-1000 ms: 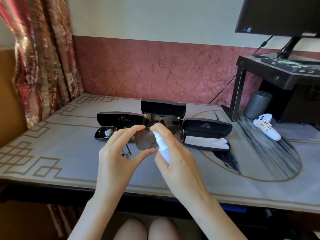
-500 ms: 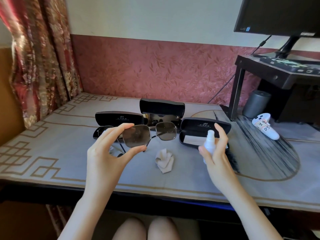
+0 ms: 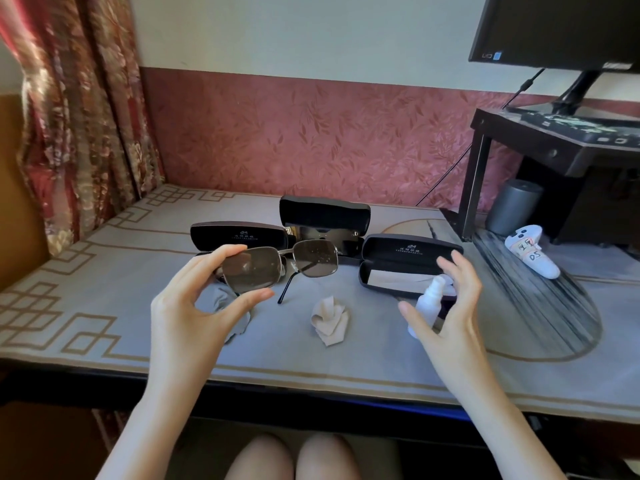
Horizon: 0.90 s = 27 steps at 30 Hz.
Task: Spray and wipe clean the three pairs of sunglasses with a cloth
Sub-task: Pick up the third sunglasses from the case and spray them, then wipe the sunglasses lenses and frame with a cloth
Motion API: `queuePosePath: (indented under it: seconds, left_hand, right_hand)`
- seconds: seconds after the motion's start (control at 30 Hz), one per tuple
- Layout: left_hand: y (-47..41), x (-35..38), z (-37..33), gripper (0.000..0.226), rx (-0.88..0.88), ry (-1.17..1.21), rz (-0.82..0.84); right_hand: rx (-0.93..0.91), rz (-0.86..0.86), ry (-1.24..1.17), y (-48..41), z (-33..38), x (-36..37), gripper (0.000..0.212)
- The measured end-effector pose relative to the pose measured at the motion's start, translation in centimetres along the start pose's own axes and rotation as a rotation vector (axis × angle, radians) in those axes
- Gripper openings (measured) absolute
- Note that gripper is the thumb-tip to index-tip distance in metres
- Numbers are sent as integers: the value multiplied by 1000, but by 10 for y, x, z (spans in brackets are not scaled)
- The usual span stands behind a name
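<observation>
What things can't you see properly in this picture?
All in the head view:
- Left case: its inside is hidden behind the left hand and the held sunglasses.
- Grey cloth: partly behind the left hand.
- Monitor: cut off by the top and right edges.
- Right case: lid writing too small to read.
- Spray bottle: partly behind the right hand; whether they touch is unclear.

Thin-metal-framed sunglasses with glossy brown lenses (image 3: 280, 268), a smooth white plastic spray bottle (image 3: 429, 301), a crumpled beige cloth (image 3: 329, 320), and matt black hard cases (image 3: 408, 254).
</observation>
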<state>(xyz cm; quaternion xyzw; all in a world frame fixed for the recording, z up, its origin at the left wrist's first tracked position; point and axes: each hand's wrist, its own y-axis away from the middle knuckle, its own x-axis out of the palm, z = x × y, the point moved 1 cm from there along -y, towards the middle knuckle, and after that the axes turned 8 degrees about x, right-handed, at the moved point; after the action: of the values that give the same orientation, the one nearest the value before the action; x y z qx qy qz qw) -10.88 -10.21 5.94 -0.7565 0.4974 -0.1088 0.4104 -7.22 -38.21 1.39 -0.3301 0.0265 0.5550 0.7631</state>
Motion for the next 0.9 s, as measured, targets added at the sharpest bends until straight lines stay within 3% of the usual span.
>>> queuePosePath:
  seconds: [0.13,0.27,0.33,0.43,0.77,0.9]
  left_hand:
    - [-2,-6,2,51,-15,33,-29]
    - [-5,-14,5,49,-18,30,-69]
    - [-7,-18,6,49,-3,15,-82]
    - [-10,-27,8,48,5,16,-113]
    - [-8,-57,18,52,-30,-46,-178]
    - [-6,-63,23,52,-48,-56,-189]
  right_hand:
    - [-271,-106,151,6,35,4,49]
    - [-256,223,51,22,59,41,16]
    - [-193,378,73,27,60,67,17]
    - [-84,466,146,25,66,101,16]
    - [98,406,292,8,87,170,33]
    - [116,427,339,6,92,183,24]
